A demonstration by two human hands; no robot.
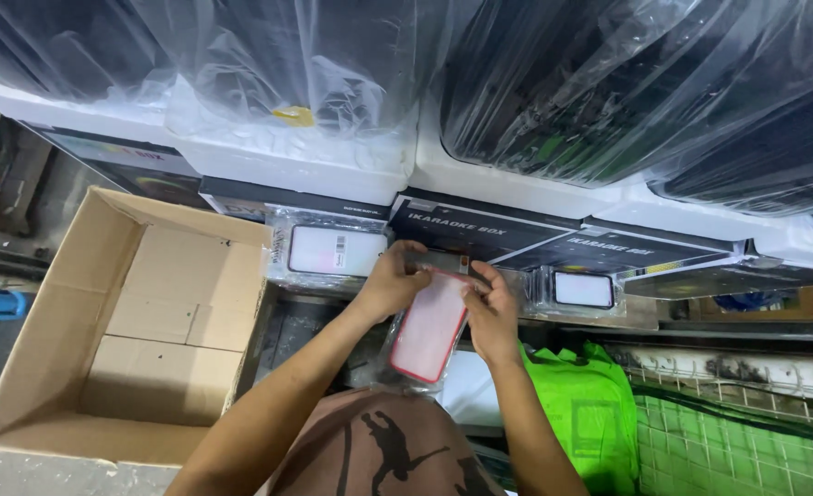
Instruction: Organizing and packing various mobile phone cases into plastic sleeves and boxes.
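Both my hands hold a phone case with a red rim and pale back [431, 328], wrapped in a clear plastic sleeve. My left hand [390, 280] grips its upper left edge. My right hand [491, 310] pinches the sleeve's top right edge. The case hangs tilted in front of my chest, above my brown printed shirt [379, 450].
An open, empty cardboard box [131, 321] sits at the left. Two more bagged phone cases lie on the ledge: a larger bagged case [328, 250] and a smaller bagged case [583, 289]. Black flat boxes [480, 230] and plastic-wrapped black goods [609, 83] on white foam stand behind. A green bag [590, 404] is at the right.
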